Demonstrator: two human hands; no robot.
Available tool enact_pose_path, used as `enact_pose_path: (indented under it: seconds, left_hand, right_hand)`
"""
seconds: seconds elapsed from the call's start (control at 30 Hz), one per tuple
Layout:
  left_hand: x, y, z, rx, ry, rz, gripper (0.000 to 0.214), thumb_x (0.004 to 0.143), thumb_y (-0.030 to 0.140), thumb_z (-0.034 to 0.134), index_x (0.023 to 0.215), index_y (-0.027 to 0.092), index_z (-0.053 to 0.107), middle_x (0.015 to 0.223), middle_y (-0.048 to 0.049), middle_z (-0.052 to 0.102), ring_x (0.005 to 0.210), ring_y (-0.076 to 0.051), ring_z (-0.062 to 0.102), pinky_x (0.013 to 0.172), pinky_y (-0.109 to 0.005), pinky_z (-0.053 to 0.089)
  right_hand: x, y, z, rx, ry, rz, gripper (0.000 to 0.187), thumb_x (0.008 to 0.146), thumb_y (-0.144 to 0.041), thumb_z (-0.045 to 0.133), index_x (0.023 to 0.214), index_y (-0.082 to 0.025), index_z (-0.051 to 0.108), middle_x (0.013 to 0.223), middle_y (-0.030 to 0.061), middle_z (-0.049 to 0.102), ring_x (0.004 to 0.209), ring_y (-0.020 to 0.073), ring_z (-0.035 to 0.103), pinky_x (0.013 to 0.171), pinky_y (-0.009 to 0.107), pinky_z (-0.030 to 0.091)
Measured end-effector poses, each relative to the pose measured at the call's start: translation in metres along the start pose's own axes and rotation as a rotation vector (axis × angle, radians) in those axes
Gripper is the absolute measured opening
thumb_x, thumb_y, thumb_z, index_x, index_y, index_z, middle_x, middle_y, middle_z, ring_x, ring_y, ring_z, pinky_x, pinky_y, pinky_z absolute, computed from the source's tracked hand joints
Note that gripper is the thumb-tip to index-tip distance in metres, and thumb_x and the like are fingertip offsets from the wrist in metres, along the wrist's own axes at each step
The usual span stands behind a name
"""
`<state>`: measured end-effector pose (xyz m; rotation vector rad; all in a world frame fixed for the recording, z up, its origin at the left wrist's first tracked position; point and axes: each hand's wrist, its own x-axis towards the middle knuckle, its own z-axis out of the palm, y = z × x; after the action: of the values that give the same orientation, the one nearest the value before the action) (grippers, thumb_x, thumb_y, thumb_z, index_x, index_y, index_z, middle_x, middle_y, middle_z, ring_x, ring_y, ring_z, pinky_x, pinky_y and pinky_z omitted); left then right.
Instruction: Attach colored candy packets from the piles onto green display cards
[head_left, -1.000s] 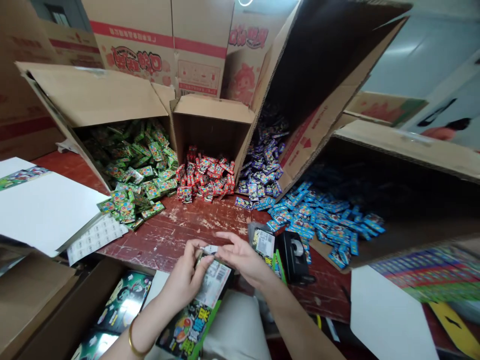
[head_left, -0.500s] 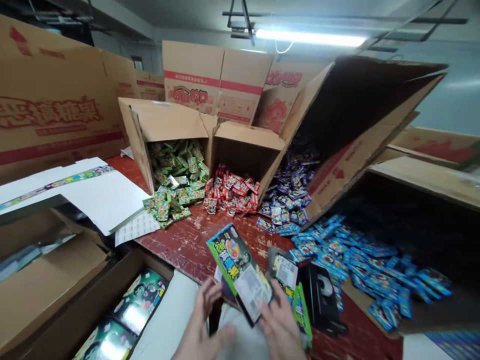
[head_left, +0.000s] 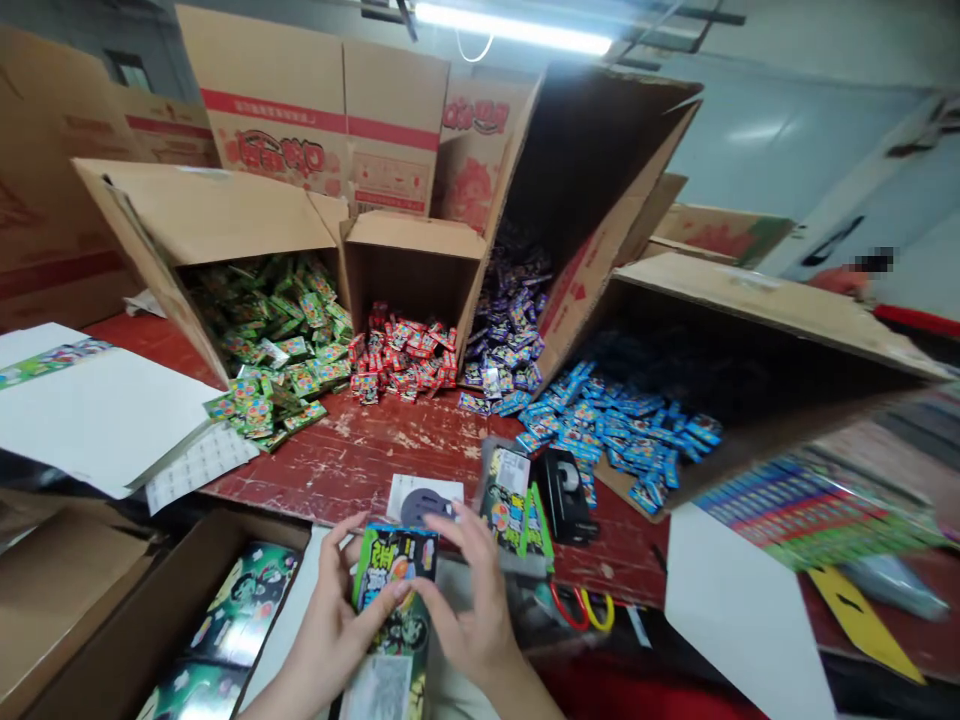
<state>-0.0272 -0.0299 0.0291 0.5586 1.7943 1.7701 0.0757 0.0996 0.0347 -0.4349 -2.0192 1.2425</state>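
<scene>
Both my hands hold a green and black printed candy box (head_left: 394,590) just in front of me, at the near edge of the red table (head_left: 360,455). My left hand (head_left: 337,620) grips its left side with thumb and fingers curled round it. My right hand (head_left: 469,605) pinches its right edge, fingers bent. A small grey and white card (head_left: 424,497) lies on the table just beyond the box. More upright printed boxes (head_left: 514,505) stand right of it, beside a black tape dispenser (head_left: 564,490).
Four tipped cartons spill small candy packs: green (head_left: 274,345), red (head_left: 401,360), purple (head_left: 506,340), blue (head_left: 622,425). An open carton (head_left: 217,620) at lower left holds finished boxes. White flat sheets (head_left: 90,410) lie at left, another white sheet (head_left: 739,610) at right. Red and yellow-handled scissors (head_left: 577,605) rest by the edge.
The printed box was raised upright above the table half a second ago; now it is lowered and held flat near my lap. The view has dipped and swung left.
</scene>
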Motion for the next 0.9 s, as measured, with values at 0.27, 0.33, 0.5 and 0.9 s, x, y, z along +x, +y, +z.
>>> enact_pose_path:
  seconds: [0.27,0.33,0.5,0.9]
  left_hand:
    - [-0.007,-0.013,-0.004,0.023,0.029,0.015,0.034,0.076,0.036,0.067,0.100,0.025,0.046,0.084,0.0011,0.059,0.078,-0.017,0.060,0.070,-0.026,0.048]
    - [-0.002,-0.018,-0.007,0.026,0.005,0.055,0.021,0.081,0.034,0.063,0.092,0.024,0.049,0.086,-0.0001,0.060,0.083,-0.017,0.060,0.074,-0.026,0.048]
    - [0.006,-0.019,-0.005,-0.072,-0.001,0.107,0.014,0.084,0.027,0.060,0.090,0.024,0.047,0.094,-0.0004,0.062,0.094,-0.015,0.058,0.087,-0.027,0.043]
    - [-0.009,0.023,-0.004,-0.031,-0.025,-0.088,0.023,0.077,0.039,0.067,0.089,0.019,0.062,0.085,-0.0017,0.067,0.082,-0.016,0.060,0.076,-0.024,0.046]
  right_hand:
    - [-0.020,0.010,0.034,0.105,0.227,0.048,0.053,0.083,-0.016,0.058,0.130,-0.027,0.039,0.101,0.0042,0.069,0.109,0.0212,0.060,0.098,0.043,0.044]
    - [-0.027,0.009,0.039,0.169,0.185,0.093,0.050,0.084,-0.016,0.057,0.130,-0.027,0.040,0.097,0.0037,0.070,0.107,0.0209,0.061,0.097,0.041,0.046]
    - [-0.031,0.010,0.046,0.370,0.192,0.239,0.054,0.087,-0.020,0.056,0.134,-0.023,0.031,0.104,0.0084,0.066,0.099,0.0208,0.064,0.089,0.040,0.052]
    - [-0.007,-0.022,0.018,0.564,0.012,0.455,0.060,0.077,-0.018,0.070,0.125,-0.026,0.035,0.080,-0.0014,0.066,0.076,0.0139,0.063,0.066,0.024,0.051]
